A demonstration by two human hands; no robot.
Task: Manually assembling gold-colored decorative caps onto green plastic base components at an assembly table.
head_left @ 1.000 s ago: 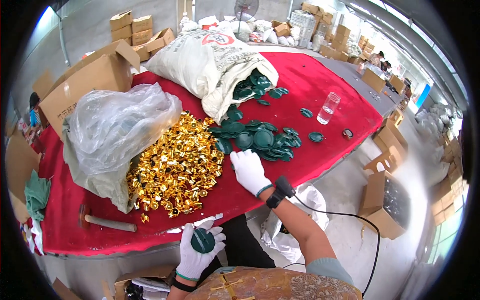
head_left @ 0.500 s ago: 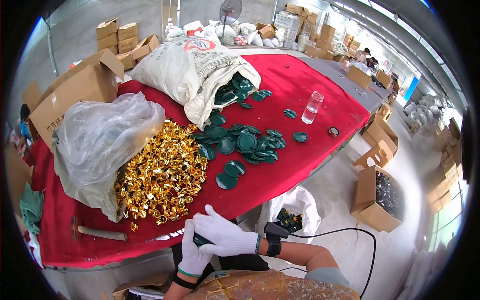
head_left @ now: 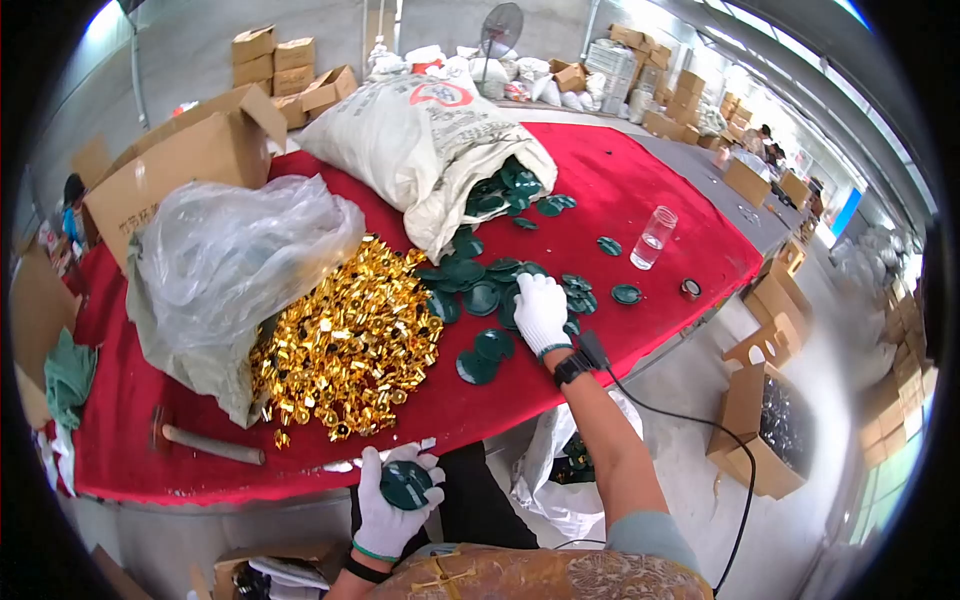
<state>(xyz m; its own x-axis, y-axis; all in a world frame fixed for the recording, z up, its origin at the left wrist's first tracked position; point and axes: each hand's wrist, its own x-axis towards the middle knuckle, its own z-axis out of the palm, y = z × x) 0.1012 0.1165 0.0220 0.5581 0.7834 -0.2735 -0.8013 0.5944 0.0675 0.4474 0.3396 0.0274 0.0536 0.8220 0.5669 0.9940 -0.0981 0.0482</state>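
My left hand (head_left: 388, 510), in a white knit glove, holds a round dark green disc (head_left: 404, 484) in the palm, fingers curled about its rim, near the table's front edge. My right hand (head_left: 543, 310), gloved the same way, is stretched out over the pile of green discs (head_left: 481, 297); its fingertips are down among them, and whether they grip one is hidden. Left of that pile spreads a heap of shiny gold-coloured pieces (head_left: 350, 345). A white woven sack (head_left: 400, 140) lies on its side behind, more green discs spilling from its mouth.
A hammer (head_left: 212, 444) lies at the front left of the red-covered table (head_left: 640, 310). Clear plastic sheeting (head_left: 240, 250) covers a bag beside the gold heap. A glass of water (head_left: 654, 238) stands to the right. Below hangs a white bag (head_left: 545, 480). A black cable trails from my right wrist.
My hands, together before, have parted. The right has gone forward and right onto the disc pile; the left stays near the front edge, now palm up with the green disc showing.
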